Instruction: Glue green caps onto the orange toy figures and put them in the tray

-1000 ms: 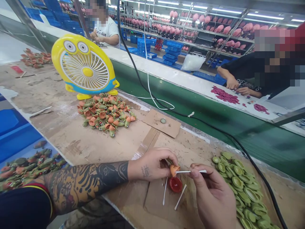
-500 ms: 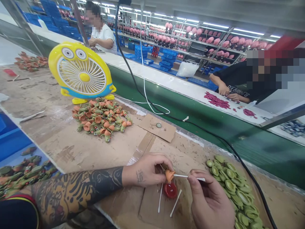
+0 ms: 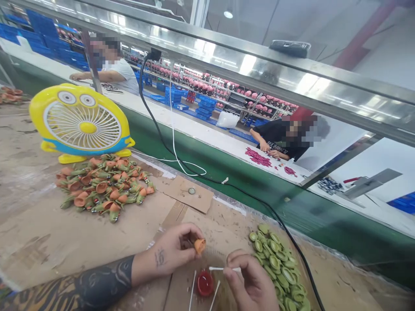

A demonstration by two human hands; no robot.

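Note:
An orange cup-shaped piece is pinched between the fingers of my left hand, its opening turned to the right. My right hand grips a white cotton swab whose tip points left, apart from the orange piece. Below the swab tip sits a small round red container on the cardboard. Two more swabs lie beside it, one on the left and one on the right. Green oval pieces are heaped just beyond my right hand.
A pile of orange and green pieces lies before a yellow fan. A black cable runs along the table's far edge. A bottle cap rests on cardboard. Two people work at the white bench beyond.
The swab tip has come away from the orange piece, leaving a gap. My view has tilted up and shifted right. The person at upper left has an arm stretched further left.

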